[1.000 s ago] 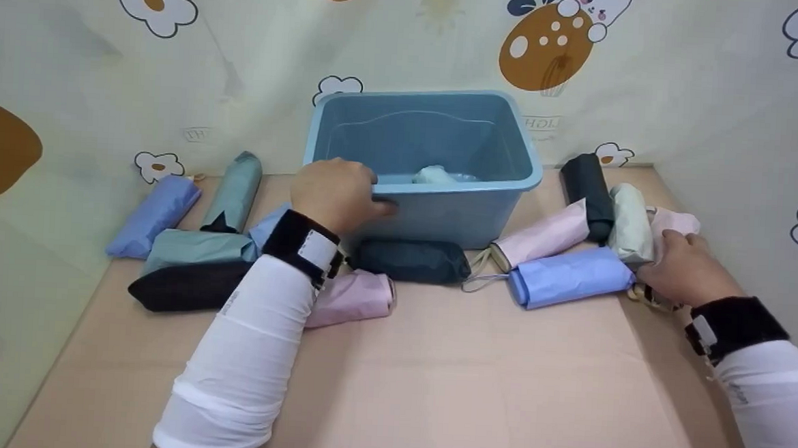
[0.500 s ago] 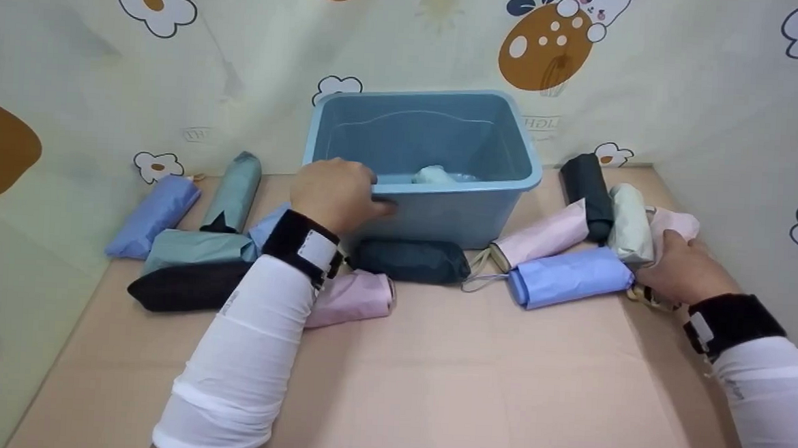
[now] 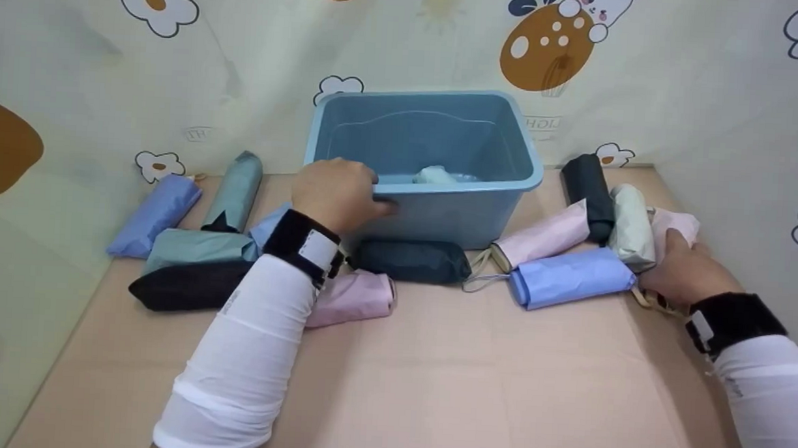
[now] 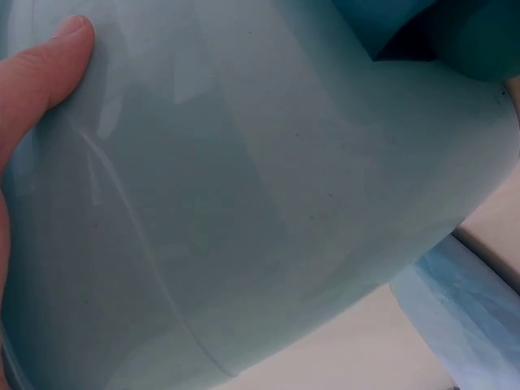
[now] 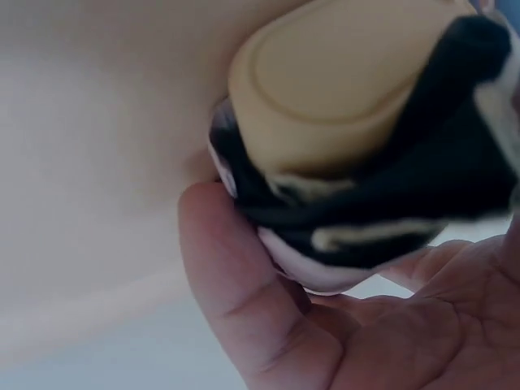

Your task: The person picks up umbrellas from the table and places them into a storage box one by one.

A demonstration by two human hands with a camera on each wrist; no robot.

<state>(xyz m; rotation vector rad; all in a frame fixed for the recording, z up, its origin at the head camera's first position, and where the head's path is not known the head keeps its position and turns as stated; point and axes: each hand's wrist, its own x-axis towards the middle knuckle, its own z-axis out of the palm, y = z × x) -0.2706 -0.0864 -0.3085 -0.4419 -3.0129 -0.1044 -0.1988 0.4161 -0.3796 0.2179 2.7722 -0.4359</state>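
Observation:
A blue plastic bin (image 3: 447, 216) stands at the back of the table, a pale bundle (image 3: 434, 175) on its floor. My left hand (image 3: 335, 197) grips the bin's near rim at the left corner; in the left wrist view its thumb (image 4: 61, 61) lies along the outer wall. At the far right, my right hand (image 3: 690, 270) holds a folded pink umbrella (image 3: 675, 225), mostly covered by the hand in the head view. The right wrist view shows the umbrella's beige handle end (image 5: 325, 81) and dark inner cloth, with fingers curled around its pink outside.
Right of the bin lie a dark folded umbrella (image 3: 588, 196), a pale green one (image 3: 631, 226), a pink one (image 3: 542, 235) and a blue one (image 3: 570, 277). Another dark one (image 3: 411, 260) lies before the bin. Several more, including a black one (image 3: 191, 285), lie left.
My right hand's fingers have shifted slightly and closed further around the pink umbrella. The left hand and the bin have stayed in place.

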